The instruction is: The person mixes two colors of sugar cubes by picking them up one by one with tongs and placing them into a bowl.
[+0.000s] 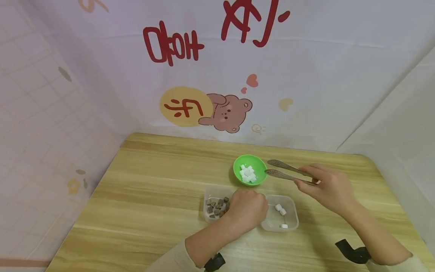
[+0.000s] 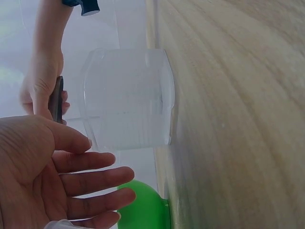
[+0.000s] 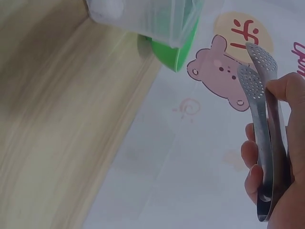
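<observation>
My right hand (image 1: 331, 189) holds metal tongs (image 3: 259, 129) with perforated tips; the two arms stand apart with nothing between them. The tips hover at the right rim of a green bowl (image 1: 236, 177) that contains several white cubes (image 1: 247, 173). My left hand (image 1: 249, 209) is over the gap between two clear plastic containers, its fingers loosely extended and holding nothing in the left wrist view. The left container (image 1: 205, 211) carries several brown cubes (image 1: 217, 207). In the right container (image 1: 293, 206) lie 3 white cubes (image 1: 280, 209).
All of it stands on a wood-grain table (image 1: 153, 189). Behind rises a white cloth wall (image 1: 306, 75) printed with a bear (image 1: 231, 113) and red lettering. More cloth hangs along the left and right sides of the table.
</observation>
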A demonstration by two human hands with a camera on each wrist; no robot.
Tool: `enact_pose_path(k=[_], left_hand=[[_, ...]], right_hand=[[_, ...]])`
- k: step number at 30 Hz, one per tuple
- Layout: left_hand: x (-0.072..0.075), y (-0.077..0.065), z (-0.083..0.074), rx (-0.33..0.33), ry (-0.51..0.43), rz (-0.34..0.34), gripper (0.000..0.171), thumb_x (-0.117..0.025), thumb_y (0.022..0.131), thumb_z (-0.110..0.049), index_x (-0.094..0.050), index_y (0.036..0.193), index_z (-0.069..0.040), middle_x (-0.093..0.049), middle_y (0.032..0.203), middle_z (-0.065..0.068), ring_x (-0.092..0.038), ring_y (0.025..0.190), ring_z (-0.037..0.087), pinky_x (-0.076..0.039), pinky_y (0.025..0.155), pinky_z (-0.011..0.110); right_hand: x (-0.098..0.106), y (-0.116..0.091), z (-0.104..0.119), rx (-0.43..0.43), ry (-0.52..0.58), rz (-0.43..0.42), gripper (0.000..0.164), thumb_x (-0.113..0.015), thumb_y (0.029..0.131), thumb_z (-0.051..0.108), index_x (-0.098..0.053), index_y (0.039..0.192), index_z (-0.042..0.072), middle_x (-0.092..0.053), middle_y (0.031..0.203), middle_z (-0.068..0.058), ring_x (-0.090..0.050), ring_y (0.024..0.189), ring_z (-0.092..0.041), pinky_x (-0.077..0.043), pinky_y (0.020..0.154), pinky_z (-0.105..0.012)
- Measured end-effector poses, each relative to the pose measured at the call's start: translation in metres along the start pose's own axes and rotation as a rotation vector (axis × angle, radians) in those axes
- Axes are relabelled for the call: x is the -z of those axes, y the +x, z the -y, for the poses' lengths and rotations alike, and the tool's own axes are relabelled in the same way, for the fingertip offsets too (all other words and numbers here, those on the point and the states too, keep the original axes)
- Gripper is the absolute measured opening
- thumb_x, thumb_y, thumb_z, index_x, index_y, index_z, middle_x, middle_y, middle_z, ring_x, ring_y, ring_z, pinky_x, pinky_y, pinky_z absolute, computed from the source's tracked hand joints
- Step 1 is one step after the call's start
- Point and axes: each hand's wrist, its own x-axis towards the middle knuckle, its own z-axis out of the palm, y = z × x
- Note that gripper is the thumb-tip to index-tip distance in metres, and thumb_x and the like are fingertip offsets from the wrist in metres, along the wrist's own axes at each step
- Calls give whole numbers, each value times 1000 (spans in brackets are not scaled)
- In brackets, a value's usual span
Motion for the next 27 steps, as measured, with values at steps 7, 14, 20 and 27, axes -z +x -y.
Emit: enact_pose_path(k=[7,14,20,27], left_hand=[[0,0,0,9,-8,5,42,-69,92,-20,-52,53,-23,-45,50,-9,-41,44,9,-33,39,30],[0,0,-1,8,10,-18,42,-70,91,-21,-53,53,-23,-46,50,-9,-42,44,9,-33,38,31],[0,0,-1,14,6,-27,43,-70,91,-21,-52,52,-23,-46,50,-9,-42,43,9,-33,38,30],[0,0,-2,15,12,-24,43,-70,92,-22,-52,52,-23,-47,50,-9,-43,43,9,-33,38,30]], right_hand=[[21,-3,2,25,-80,17,60,-51,101,62,-79,98,9,-76,87,-3,-59,57,-7,-40,46,-19],[35,-3,5,90,-153,20,54,-52,99,58,-78,90,12,-75,84,3,-61,53,-10,-42,44,-20],[43,-3,9,176,-176,50,52,-48,100,56,-76,84,15,-71,79,9,-61,53,-10,-39,42,-18],[50,-3,16,226,-205,176,57,-38,104,56,-76,86,17,-68,80,12,-56,53,-2,-31,40,-16]])
